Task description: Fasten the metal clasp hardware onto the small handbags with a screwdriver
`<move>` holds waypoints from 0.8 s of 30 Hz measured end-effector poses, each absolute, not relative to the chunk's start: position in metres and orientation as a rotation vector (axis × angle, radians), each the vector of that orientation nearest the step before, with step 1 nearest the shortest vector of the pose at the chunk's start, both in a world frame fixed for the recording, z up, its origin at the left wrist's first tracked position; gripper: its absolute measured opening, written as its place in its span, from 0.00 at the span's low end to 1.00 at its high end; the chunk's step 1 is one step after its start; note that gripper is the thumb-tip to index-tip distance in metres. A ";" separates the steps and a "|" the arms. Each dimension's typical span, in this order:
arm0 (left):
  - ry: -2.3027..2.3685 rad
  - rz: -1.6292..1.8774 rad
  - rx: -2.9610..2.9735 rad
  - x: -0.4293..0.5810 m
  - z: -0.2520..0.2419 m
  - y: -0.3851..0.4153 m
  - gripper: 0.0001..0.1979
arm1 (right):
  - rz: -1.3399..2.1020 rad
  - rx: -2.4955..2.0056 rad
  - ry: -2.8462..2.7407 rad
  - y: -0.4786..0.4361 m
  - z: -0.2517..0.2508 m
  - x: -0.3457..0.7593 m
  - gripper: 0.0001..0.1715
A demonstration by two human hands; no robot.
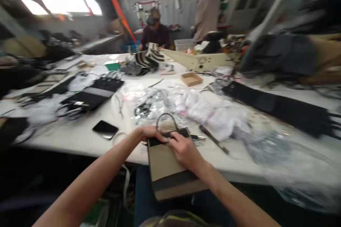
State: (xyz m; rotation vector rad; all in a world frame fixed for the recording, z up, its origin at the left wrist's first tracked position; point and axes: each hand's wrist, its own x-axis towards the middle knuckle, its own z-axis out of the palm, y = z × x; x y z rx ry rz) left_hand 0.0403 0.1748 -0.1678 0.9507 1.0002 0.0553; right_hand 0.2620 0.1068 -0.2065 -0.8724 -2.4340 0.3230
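Looks pretty far along: the bag [166, 172] is already shaped and its handle [166, 117] is on. Only the black top rim is being worked. It's pinched there by the left hand [149, 134] and right hand [185, 152], and held off the table [80, 136] edge, over the lap. Room behind is crowded by plastic bags [202, 110], with a tool [213, 138] just to the right and a phone [105, 129] to the left.

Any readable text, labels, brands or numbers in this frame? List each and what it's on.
No text can be read; the frame is motion-blurred.
Bag, held by left hand and right hand: no print visible.
Phone: screen dark.
Cream panel: a round mark, too blurred to read.
Wall papers: too small and blurred.
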 end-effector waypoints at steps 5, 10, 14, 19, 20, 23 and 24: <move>1.081 0.132 0.811 0.005 -0.180 0.156 0.24 | 0.398 -0.835 -2.378 0.105 -0.218 0.263 0.11; 1.059 0.115 0.842 0.016 -0.190 0.164 0.22 | 0.401 -0.867 -2.390 0.100 -0.214 0.263 0.09; 1.047 0.147 0.858 0.013 -0.193 0.160 0.22 | 0.436 -0.845 -2.348 0.105 -0.212 0.263 0.10; 1.099 0.156 0.837 0.016 -0.193 0.159 0.22 | 0.466 -0.794 -2.368 0.108 -0.208 0.265 0.11; 1.104 0.150 0.836 0.018 -0.193 0.159 0.22 | 0.462 -0.794 -2.373 0.108 -0.208 0.265 0.11; 1.111 0.134 0.842 0.021 -0.193 0.161 0.22 | 0.460 -0.794 -2.367 0.109 -0.208 0.266 0.11; 1.115 0.126 0.842 0.021 -0.193 0.161 0.22 | 0.470 -0.792 -2.364 0.109 -0.208 0.267 0.11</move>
